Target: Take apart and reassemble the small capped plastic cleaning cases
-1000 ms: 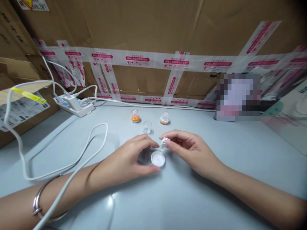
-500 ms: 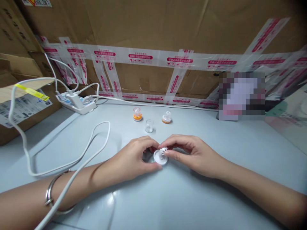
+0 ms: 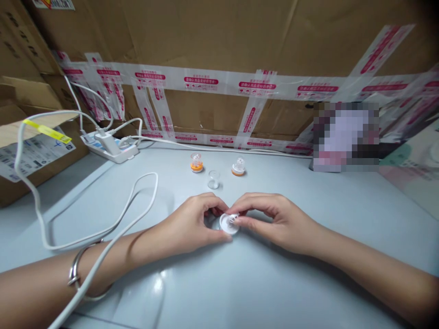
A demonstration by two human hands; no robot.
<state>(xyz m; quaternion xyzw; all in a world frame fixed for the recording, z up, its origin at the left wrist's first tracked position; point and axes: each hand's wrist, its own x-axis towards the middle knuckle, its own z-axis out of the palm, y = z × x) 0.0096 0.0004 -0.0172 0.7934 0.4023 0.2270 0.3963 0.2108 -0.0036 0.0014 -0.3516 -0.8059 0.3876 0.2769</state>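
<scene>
My left hand (image 3: 199, 221) curves around a small white round base (image 3: 225, 225), gripping its rim between thumb and fingers. With thumb and fingertips, my right hand (image 3: 283, 221) pinches a tiny white ribbed piece (image 3: 233, 217) at the base's middle; fingers partly cover it. Beyond the hands stands a small clear cup (image 3: 213, 181). Behind it to the left is an orange-and-white piece (image 3: 196, 167) with a clear dome. A similar white piece (image 3: 239, 170) with an orange bottom edge and clear dome is on the right.
A white power strip (image 3: 118, 153) with plugs lies at the back left. Its white cable (image 3: 103, 258) loops across the table and over my left forearm. Taped cardboard (image 3: 212, 36) walls the back. At the right back stands a blurred-out object (image 3: 345, 137).
The ribbed piece in my right fingers sits slightly lower on the white base. Both hands keep nearly the same place. The pieces behind have not moved.
</scene>
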